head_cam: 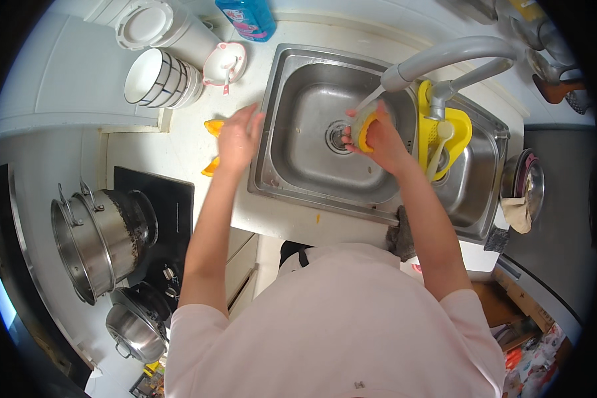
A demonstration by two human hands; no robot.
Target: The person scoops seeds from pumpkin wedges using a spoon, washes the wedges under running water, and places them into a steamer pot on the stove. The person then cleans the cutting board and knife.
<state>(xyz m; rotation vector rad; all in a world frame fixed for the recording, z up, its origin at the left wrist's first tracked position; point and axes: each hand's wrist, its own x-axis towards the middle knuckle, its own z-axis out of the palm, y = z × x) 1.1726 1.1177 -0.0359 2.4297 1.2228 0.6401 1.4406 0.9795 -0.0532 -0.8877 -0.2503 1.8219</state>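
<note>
Over the sink basin (308,104), my right hand (385,137) grips a piece of pumpkin (366,133) with orange flesh and a pale greenish rind. Water runs from the grey faucet spout (394,79) onto it. My left hand (239,139) hovers by the sink's left rim, slightly blurred, fingers apart and nothing seen in it. Two orange pumpkin pieces, an upper one (212,128) and a lower one (210,167), lie on the counter just left of that hand, which partly covers them.
A yellow drain basket (457,132) with a white-handled brush (443,147) sits right of the basin. Stacked bowls (151,79), a small dish with a spoon (236,54) and a blue bottle (248,20) stand behind left. Steel pots (92,239) occupy the black cooktop (179,204).
</note>
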